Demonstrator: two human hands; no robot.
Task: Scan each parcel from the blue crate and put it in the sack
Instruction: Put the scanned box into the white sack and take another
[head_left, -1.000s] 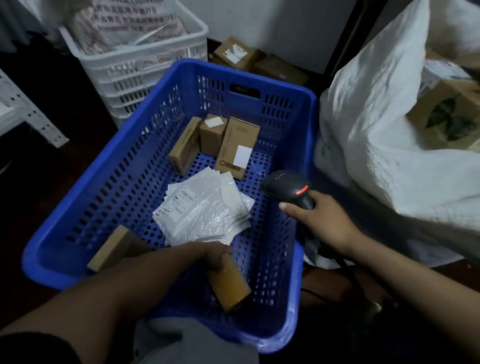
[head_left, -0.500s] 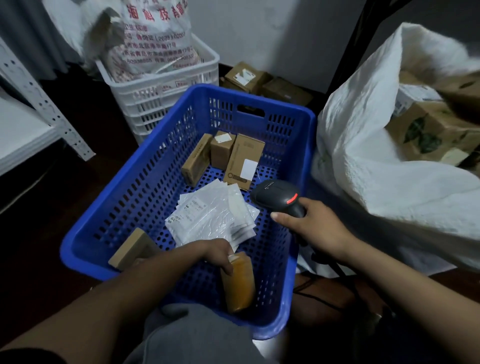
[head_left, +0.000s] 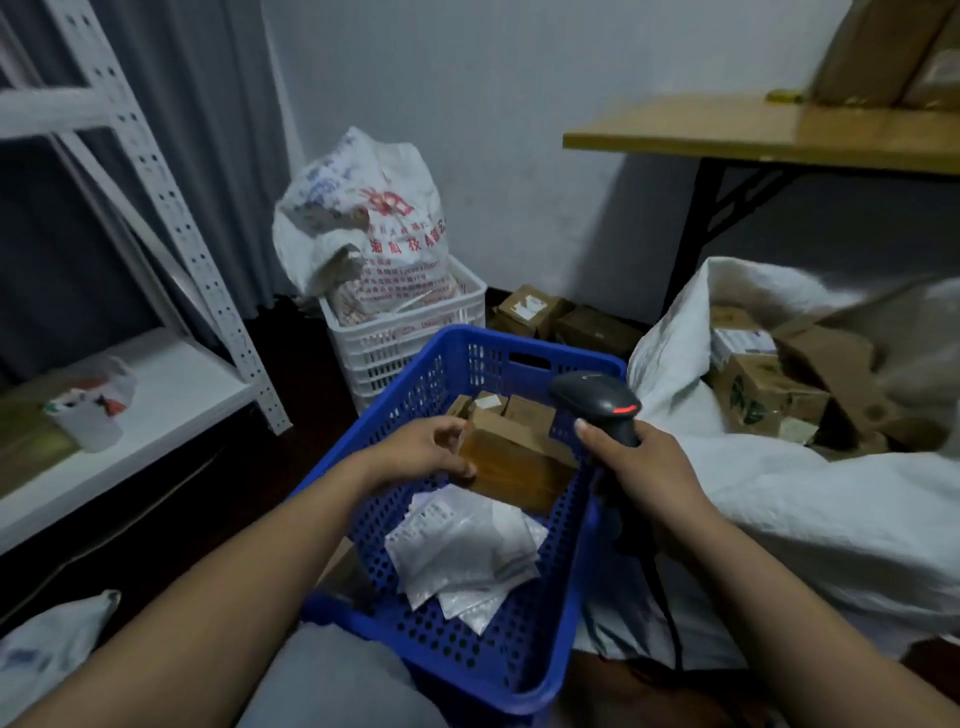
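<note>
**A:** What takes up the most room?

**B:** The white sack (head_left: 805, 519). It lies slumped open against the right wall of the blue crate (head_left: 519, 665), with cardboard boxes (head_left: 763, 389) showing in its mouth.

**A:** What's in the crate?

**B:** White mailers (head_left: 462, 551) are heaped on its floor toward the near end. Small brown boxes (head_left: 527, 410) stand against the far wall.

**A:** Where's the parcel being handled?

**B:** The brown parcel (head_left: 519, 467) is held above the middle of the crate, close to the right rim and roughly level.

**A:** And the scanner?

**B:** The black scanner (head_left: 592, 397) is just beside the parcel's right end, over the crate's right rim, showing a red light.

**A:** What are the hands doing?

**B:** The left hand (head_left: 415, 452) grips the parcel's left end, with its fingers curled over the top. The right hand (head_left: 644, 467) is wrapped round the scanner's handle.
</note>
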